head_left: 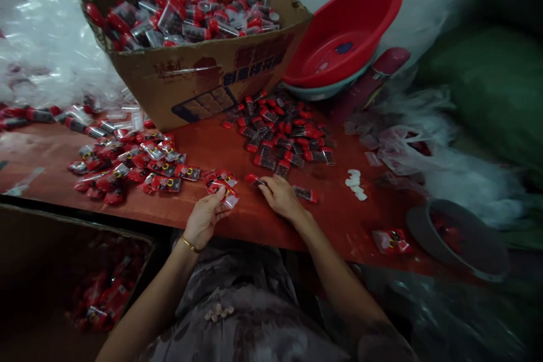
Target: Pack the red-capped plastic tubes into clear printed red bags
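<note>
Where cardboard box (199, 76) looms, red basin (343, 39) beside, packets (127, 167) strewn.

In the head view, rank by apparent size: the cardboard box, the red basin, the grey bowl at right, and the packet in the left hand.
1. cardboard box
2. red basin
3. grey bowl, though it sits nearer the camera
4. packet pinched by the left hand

The cardboard box (199, 76) is rough, matt brown paperboard with torn edges; behind it lies crinkled clear plastic film (46, 51); right of it a glossy red plastic basin (339, 39); beneath it the desk (335, 209) looks smooth, dull red; before it, the left hand (206, 218) pinches a shiny plastic packet (224, 185).
</note>
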`<state>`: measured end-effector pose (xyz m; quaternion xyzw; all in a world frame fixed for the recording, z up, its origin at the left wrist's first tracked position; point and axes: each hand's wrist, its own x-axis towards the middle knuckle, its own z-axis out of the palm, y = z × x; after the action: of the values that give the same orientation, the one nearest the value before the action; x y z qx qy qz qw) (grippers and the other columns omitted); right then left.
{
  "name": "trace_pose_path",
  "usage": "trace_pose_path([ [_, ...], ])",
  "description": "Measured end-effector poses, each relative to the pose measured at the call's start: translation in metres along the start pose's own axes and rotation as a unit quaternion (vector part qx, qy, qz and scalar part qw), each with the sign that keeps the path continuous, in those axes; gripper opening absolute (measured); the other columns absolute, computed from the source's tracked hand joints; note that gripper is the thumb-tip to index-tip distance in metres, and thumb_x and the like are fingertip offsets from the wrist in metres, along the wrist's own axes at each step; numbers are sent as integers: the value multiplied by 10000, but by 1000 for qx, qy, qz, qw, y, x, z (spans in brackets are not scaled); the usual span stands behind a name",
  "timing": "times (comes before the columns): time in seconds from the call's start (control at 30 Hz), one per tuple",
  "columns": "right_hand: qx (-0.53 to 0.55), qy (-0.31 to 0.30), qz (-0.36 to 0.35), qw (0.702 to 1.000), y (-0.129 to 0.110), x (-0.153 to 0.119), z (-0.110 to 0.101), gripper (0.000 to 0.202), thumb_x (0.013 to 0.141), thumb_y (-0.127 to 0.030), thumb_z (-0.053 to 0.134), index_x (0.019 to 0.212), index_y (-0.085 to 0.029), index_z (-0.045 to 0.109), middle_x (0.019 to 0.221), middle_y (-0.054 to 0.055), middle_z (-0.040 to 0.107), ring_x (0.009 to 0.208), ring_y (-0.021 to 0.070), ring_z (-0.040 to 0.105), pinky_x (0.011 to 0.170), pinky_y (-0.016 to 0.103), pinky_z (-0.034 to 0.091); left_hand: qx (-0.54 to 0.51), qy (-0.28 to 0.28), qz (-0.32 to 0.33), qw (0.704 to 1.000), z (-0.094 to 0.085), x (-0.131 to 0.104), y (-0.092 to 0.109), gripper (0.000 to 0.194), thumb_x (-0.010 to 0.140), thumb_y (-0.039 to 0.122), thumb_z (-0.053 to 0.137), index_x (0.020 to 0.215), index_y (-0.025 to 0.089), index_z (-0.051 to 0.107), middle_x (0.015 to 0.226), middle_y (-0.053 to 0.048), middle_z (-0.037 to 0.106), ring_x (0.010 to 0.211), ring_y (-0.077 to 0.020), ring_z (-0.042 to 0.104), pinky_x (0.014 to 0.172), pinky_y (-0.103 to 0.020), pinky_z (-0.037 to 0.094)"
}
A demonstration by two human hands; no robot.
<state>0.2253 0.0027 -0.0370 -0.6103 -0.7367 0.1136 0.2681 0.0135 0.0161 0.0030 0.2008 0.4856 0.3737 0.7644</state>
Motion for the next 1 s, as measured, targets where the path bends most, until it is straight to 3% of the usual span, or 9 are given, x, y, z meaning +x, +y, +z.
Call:
trace_pose_path([
  [0.1,227,-30,78,970,-26,-33,-10,290,924,-371,370,983,-178,578,697,14,665,475,107,567,517,241,458,10,10,13,1000,-1,0,0,422,471,464,822,635,135,615,631,-32,676,571,-121,617,585,-235,475],
  [0.2,337,-57,119,932,-52,-54,-21,305,888,-432,419,877,-183,596,548,-32,582,365,74,463,373,186,349,32,15,33,999,3,0,-3,436,446,462,828,641,121,640,642,-43,679,573,-123,612,587,-237,472],
  [0.3,349,-54,129,927,-66,-58,-24,275,850,-408,482,759,-178,602,475,-43,515,385,69,434,376,174,317,50,12,71,996,10,-2,-8,420,432,460,827,611,117,663,614,-28,671,576,-124,598,618,-253,479],
  [0.5,368,-41,181,911,-72,-48,-17,294,832,-429,488,709,-179,579,455,-52,472,379,66,386,363,175,272,83,-9,141,986,10,-4,-12,343,493,413,812,661,129,717,648,-19,694,591,-110,581,663,-245,468],
  [0.6,398,-48,208,892,-76,-48,-9,339,822,-486,487,670,-188,545,437,-62,457,350,58,344,348,177,246,79,5,136,988,8,-2,-13,339,502,417,806,654,129,710,622,-12,679,570,-109,568,627,-245,460],
  [0.7,421,-15,221,879,-79,-49,-3,368,819,-534,475,717,-189,551,457,-59,476,351,60,357,348,178,255,79,0,128,989,7,0,-13,346,504,421,805,660,127,707,636,-18,679,583,-113,568,627,-249,459],
  [1.0,426,9,211,880,-80,-48,11,366,858,-531,433,783,-192,550,511,-56,475,383,64,395,373,181,313,53,-16,135,989,12,-3,-28,325,493,363,817,685,137,687,634,6,659,570,-95,542,635,-235,452],
])
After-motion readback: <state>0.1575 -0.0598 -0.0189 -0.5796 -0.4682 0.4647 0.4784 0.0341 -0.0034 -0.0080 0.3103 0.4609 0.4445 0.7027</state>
